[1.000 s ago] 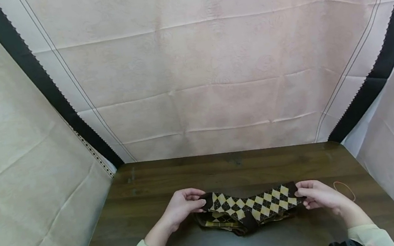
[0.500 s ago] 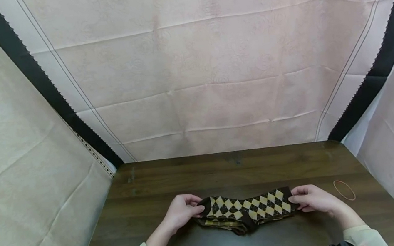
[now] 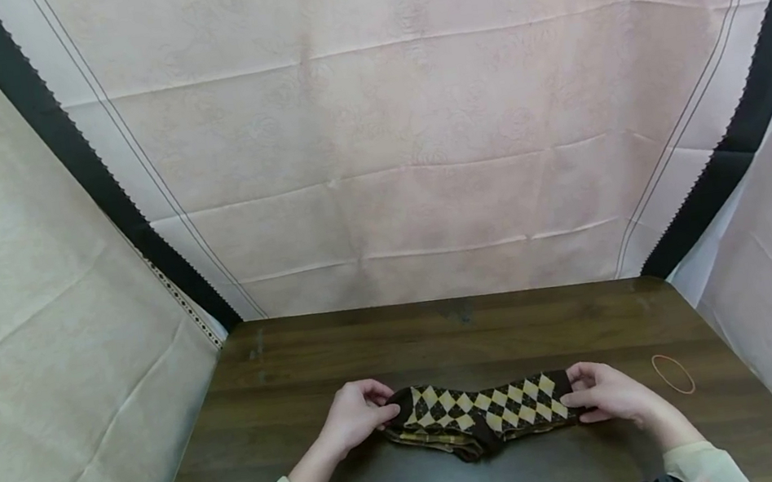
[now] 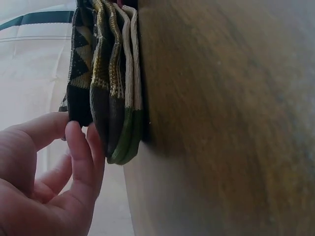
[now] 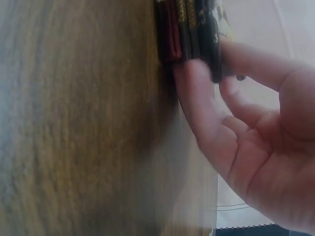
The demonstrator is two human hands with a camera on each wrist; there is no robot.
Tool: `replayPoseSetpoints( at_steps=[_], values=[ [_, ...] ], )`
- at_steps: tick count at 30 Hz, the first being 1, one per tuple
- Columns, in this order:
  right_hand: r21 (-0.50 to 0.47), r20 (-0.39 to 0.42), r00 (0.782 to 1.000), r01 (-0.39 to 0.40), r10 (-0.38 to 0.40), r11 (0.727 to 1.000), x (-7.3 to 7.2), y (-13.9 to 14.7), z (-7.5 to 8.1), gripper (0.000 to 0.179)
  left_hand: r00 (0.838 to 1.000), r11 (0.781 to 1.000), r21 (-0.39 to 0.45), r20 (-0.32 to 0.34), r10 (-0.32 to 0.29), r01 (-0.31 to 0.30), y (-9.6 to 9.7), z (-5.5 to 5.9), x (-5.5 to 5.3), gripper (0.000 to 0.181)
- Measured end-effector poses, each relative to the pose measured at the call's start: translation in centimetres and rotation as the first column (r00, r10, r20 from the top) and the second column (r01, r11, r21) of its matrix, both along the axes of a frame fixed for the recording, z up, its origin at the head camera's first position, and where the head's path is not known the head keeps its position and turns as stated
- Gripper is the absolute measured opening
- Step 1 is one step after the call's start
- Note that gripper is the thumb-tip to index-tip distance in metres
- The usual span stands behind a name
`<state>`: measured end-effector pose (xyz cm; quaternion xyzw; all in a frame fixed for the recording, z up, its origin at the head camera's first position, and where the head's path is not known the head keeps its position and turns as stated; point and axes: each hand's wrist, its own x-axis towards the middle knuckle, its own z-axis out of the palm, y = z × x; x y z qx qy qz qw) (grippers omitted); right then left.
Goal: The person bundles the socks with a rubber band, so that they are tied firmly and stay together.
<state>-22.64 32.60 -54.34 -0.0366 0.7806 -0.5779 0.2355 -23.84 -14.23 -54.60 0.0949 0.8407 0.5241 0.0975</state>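
A stack of socks (image 3: 485, 408) lies crosswise on the table, the top one with a black and yellow diamond pattern and dark ends. At the stack's left end, my left hand (image 3: 354, 420) pinches the dark end of the top sock (image 4: 79, 103) between thumb and fingers. Under it, in the left wrist view, hang several layers, the lowest with green ends (image 4: 128, 142). My right hand (image 3: 611, 393) holds the opposite end, its thumb on top. In the right wrist view a finger touches the lower layers, beside a maroon sock (image 5: 170, 37).
A thin orange rubber band (image 3: 674, 374) lies on the brown wooden table (image 3: 443, 332), right of the right hand. Pale creased cloth walls (image 3: 417, 146) with black strips (image 3: 104, 182) at the corners surround the table's back and sides.
The top sock has come down a little onto the others. The right hand has shifted left along it, baring the whole rubber band; the left hand has moved slightly down and left.
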Motion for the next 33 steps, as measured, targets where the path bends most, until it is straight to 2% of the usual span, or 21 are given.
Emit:
replayPoseSetpoints(
  at_steps=[7, 14, 18, 22, 26, 33],
  values=[
    [0.049, -0.012, 1.000, 0.020, -0.019, 0.999, 0.0, -0.8, 0.2, 0.068, 0.999, 0.999, -0.044, -0.040, 0.026, -0.028, -0.2, 0.1, 0.1, 0.022],
    [0.201, 0.006, 0.998, 0.063, -0.066, 0.978, -0.4, -1.7, 0.0, 0.080, 0.999, 0.996, -0.085, -0.035, 0.002, -0.005, -0.7, -0.2, 0.1, 0.026],
    [0.230, 0.004, 0.998, 0.066, -0.069, 0.971, -0.3, -1.9, 0.0, 0.078, 0.999, 0.991, -0.131, -0.025, -0.032, 0.028, -0.9, -0.1, 0.1, 0.030],
    [0.263, -0.013, 0.999, 0.033, -0.030, 0.964, -0.1, -2.1, 0.0, 0.042, 0.999, 0.988, -0.148, 0.009, -0.045, 0.046, -0.8, 0.0, 0.2, 0.037],
    [0.277, -0.036, 0.999, 0.007, 0.003, 0.961, 0.0, -2.4, 0.1, 0.039, 0.999, 0.993, -0.108, 0.031, -0.041, 0.044, -0.5, 0.1, 0.2, 0.045],
    [0.288, -0.048, 0.999, 0.007, 0.007, 0.958, -0.4, -3.0, 0.2, 0.033, 0.998, 1.000, -0.011, 0.062, -0.016, 0.017, -0.6, 0.1, 0.3, 0.044]
  ],
)
